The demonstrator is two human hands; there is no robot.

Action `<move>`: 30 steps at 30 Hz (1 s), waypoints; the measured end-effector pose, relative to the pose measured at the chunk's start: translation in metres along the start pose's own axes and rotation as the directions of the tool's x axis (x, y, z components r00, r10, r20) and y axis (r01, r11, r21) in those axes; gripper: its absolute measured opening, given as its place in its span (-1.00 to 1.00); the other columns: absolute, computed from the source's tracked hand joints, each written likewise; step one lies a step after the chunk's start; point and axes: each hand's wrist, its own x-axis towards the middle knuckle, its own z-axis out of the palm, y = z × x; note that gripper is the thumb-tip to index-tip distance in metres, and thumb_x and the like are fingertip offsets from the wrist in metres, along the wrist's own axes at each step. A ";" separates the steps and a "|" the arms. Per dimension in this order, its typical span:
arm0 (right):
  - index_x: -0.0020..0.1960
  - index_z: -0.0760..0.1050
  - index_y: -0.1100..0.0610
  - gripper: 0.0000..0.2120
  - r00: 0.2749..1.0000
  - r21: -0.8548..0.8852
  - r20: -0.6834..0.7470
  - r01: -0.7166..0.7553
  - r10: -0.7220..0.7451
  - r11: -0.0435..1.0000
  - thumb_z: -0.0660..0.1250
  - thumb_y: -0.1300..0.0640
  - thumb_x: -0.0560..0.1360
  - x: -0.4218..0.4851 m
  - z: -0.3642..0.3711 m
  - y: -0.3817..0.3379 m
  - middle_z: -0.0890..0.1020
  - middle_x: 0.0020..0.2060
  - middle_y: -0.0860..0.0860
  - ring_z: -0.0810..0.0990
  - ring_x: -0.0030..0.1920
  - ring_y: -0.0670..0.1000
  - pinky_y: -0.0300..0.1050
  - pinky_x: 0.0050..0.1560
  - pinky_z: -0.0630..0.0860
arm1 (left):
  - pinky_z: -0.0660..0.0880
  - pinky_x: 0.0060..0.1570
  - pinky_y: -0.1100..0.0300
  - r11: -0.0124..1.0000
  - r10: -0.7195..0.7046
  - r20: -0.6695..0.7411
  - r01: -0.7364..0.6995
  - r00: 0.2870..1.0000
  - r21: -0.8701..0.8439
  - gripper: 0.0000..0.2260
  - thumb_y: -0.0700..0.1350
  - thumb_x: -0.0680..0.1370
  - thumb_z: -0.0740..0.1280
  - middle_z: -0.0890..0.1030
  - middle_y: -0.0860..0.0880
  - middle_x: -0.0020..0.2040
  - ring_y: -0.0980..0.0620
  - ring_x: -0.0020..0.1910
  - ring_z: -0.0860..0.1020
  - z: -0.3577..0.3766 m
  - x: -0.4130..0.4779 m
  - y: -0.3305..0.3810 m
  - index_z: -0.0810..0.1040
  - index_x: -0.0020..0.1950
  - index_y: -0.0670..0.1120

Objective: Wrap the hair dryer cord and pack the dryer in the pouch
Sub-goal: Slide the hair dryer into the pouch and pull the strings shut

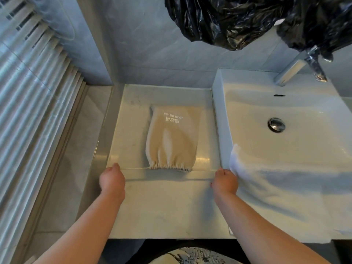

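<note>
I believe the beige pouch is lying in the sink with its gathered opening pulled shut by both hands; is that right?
Not quite: the head view shows the pouch on the counter left of the sink, not in it. The left hand and right hand do pull its drawstrings.

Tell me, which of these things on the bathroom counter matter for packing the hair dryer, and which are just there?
Part of the job: the beige pouch marked HAIR DRYER, its drawstring pulled out to both sides, the left hand and right hand.

Just there: white towel, sink, tap, black plastic bag, window blinds.
</note>
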 end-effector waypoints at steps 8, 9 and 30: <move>0.22 0.55 0.19 -0.65 0.783 -0.482 0.259 0.612 -0.566 0.626 0.24 0.23 0.45 -0.044 -0.003 -0.018 0.58 0.17 0.14 0.52 0.16 0.22 -0.01 0.17 0.42 | 0.32 0.32 0.01 0.643 0.532 0.374 -0.650 0.760 0.406 -0.62 -0.31 0.55 0.22 0.48 -0.18 0.35 -0.22 0.34 0.43 0.010 -0.027 -0.018 0.42 0.38 -0.24; 0.24 0.52 0.18 -0.66 0.802 -0.451 0.342 0.597 -0.489 0.663 0.22 0.18 0.49 -0.046 0.004 -0.020 0.57 0.16 0.12 0.53 0.16 0.19 -0.03 0.14 0.43 | 0.38 0.23 0.06 0.678 0.429 0.479 -0.623 0.766 0.390 -0.67 -0.28 0.59 0.20 0.53 -0.13 0.27 -0.19 0.28 0.48 0.019 -0.028 -0.016 0.44 0.36 -0.21; -0.41 0.22 0.05 -0.54 0.910 0.006 0.399 0.124 -0.116 0.992 0.41 -0.14 0.42 -0.022 -0.003 -0.031 0.28 -0.47 0.01 0.21 -0.42 0.02 -0.10 -0.34 0.13 | 0.21 -0.30 0.12 0.835 0.228 0.566 -0.458 0.793 0.305 -0.68 -0.07 0.65 0.21 0.28 -0.04 -0.38 0.03 -0.35 0.26 0.013 -0.012 0.003 0.32 -0.30 -0.06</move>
